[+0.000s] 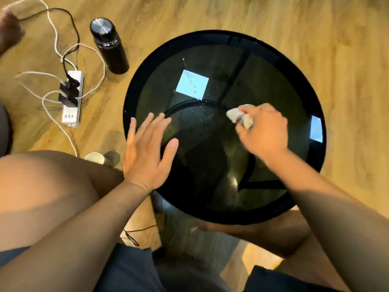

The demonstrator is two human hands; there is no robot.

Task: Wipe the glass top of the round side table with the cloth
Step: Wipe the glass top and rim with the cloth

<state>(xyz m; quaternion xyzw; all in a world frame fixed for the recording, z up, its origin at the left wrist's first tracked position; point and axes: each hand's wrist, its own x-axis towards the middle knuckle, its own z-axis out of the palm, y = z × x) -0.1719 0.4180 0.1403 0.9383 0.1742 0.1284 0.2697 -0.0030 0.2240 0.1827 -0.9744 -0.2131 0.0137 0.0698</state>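
Observation:
The round side table [147,66] has a dark glass top in a black rim and stands in front of my knees. Small water droplets speckle the glass near its middle. My right hand [265,133] is closed around a crumpled pale grey cloth [240,116], which sticks out past my fingers and rests on the glass right of centre. My left hand [147,150] lies flat with fingers spread, palm down, over the table's left rim and the glass beside it. It holds nothing.
On the wooden floor to the left stand a black flask with a steel lid [109,45], a white power strip [72,98] with black plugs and trailing cables, and a paper cup [95,158] by my left knee. Another person's foot [8,30] shows at top left.

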